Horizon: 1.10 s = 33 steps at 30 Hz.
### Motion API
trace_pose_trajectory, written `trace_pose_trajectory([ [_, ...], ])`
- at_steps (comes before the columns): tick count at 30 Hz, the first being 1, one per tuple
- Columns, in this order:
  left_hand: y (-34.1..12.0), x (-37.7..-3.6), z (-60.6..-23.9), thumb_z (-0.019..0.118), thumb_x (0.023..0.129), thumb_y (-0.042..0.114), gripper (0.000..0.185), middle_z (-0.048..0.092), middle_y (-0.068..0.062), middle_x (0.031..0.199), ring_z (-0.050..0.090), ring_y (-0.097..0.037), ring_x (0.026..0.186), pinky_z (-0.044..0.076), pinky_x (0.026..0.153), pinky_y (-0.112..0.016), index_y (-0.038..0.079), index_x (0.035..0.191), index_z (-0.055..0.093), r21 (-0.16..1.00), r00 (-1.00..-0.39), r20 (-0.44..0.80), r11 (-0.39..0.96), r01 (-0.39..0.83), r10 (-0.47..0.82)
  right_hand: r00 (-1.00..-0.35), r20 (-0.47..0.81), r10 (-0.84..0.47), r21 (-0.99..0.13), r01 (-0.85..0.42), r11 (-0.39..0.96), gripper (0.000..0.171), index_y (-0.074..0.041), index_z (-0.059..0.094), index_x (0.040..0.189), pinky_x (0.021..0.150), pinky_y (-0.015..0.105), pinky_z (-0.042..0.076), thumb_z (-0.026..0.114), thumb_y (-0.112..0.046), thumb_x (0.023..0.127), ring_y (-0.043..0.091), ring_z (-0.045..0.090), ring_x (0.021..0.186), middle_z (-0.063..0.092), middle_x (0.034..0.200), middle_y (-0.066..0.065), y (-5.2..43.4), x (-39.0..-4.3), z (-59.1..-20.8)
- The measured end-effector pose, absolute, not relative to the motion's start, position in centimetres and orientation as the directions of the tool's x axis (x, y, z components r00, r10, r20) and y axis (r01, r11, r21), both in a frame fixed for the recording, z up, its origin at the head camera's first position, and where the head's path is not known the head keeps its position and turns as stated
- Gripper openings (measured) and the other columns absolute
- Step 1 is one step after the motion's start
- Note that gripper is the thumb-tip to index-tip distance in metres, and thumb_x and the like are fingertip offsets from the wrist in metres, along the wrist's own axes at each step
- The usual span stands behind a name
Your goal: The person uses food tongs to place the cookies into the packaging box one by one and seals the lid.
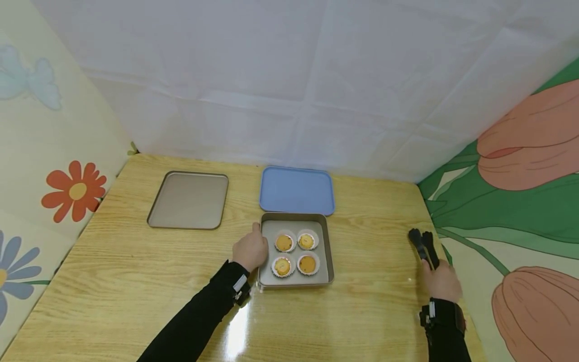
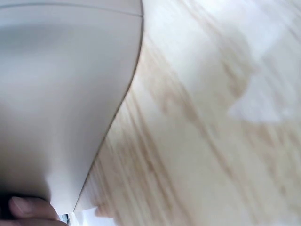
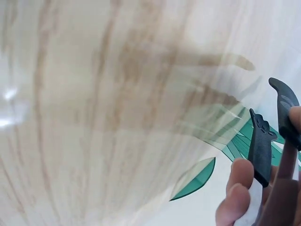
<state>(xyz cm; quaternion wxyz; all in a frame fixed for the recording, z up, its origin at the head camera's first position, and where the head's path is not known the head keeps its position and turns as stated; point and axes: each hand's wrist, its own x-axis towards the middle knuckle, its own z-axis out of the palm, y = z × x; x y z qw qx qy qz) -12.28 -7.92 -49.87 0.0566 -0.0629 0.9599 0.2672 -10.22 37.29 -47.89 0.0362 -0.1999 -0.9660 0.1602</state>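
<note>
1. The left hand (image 1: 250, 250) sits just left of centre in the head view, its fingers curled against the left wall of the pan (image 1: 329, 251), gripping that edge
2. The pan lies at the centre of the table (image 1: 135, 281), just below the blue tray (image 1: 296, 190) and nearly touching it
3. Four muffins (image 1: 295, 253) in white paper cups stand in the pan in a two-by-two block, close together
4. In the left wrist view one fingertip (image 2: 28, 208) shows at the lower left, pressed on the pale pan wall (image 2: 56, 117); the rest of the hand is out of frame
5. The right hand (image 1: 441, 281) is at the lower right of the head view, near the table's right edge, well apart from the pan
6. It holds black tongs (image 1: 423, 246), fingers wrapped round the handles; the tips point to the upper left and stand slightly apart
7. The right wrist view shows the tongs (image 3: 270, 136) at the right edge, fingers (image 3: 237, 188) clasping them from below
8. A flat metal tray (image 1: 189, 200) lies at the upper left of the table, apart from the rest
</note>
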Motion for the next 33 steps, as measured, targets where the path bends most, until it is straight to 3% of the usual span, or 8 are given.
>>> trace_pose_trajectory([
  [7, -7.9, -12.3, -49.8, 0.041, 0.091, 0.018, 0.042, 0.056, -0.014, 0.064, 0.056, -0.028, 0.054, 0.042, 0.047, -0.042, -0.004, 0.126, 0.037, 0.501, -0.984, -0.155, 0.851, -0.158, -0.091, -0.915, -0.033, 0.402, -0.303, 0.392, 0.869, 0.054, 0.012, 0.044, 0.114, 0.057, 0.052, 0.039, 0.043, -0.038, 0.093, 0.049, 0.053, 0.074, 0.05, 0.091, 0.033, 37.4, -10.2, -48.3],
  [16, -7.9, -12.4, -50.0, 0.041, 0.09, 0.017, 0.037, 0.056, -0.014, 0.064, 0.056, -0.029, 0.054, 0.041, 0.046, -0.042, -0.003, 0.121, 0.04, 0.508, -0.985, -0.142, 0.847, -0.157, -0.097, -0.922, 0.011, 0.388, -0.286, 0.369, 0.884, 0.048, 0.013, 0.046, 0.11, 0.054, 0.053, 0.039, 0.049, -0.031, 0.092, 0.05, 0.052, 0.07, 0.049, 0.085, 0.032, 37.2, -10.1, -48.6],
  [21, -8.0, -12.4, -50.1, 0.041, 0.091, 0.018, 0.039, 0.056, -0.014, 0.063, 0.056, -0.029, 0.054, 0.041, 0.046, -0.042, -0.004, 0.123, 0.039, 0.505, -0.984, -0.15, 0.848, -0.161, -0.097, -0.924, 0.022, 0.382, -0.278, 0.361, 0.89, 0.047, 0.014, 0.045, 0.11, 0.056, 0.055, 0.039, 0.049, -0.03, 0.092, 0.052, 0.052, 0.073, 0.047, 0.088, 0.034, 37.2, -10.1, -49.0],
  [33, -8.0, -12.4, -50.0, 0.04, 0.091, 0.018, 0.04, 0.053, -0.011, 0.059, 0.053, -0.026, 0.051, 0.04, 0.045, -0.04, -0.004, 0.125, 0.037, 0.501, -0.983, -0.161, 0.85, -0.162, -0.092, -0.926, 0.051, 0.375, -0.287, 0.346, 0.893, 0.043, 0.013, 0.045, 0.106, 0.051, 0.054, 0.038, 0.05, -0.027, 0.092, 0.049, 0.051, 0.064, 0.046, 0.083, 0.034, 37.2, -10.0, -49.5],
])
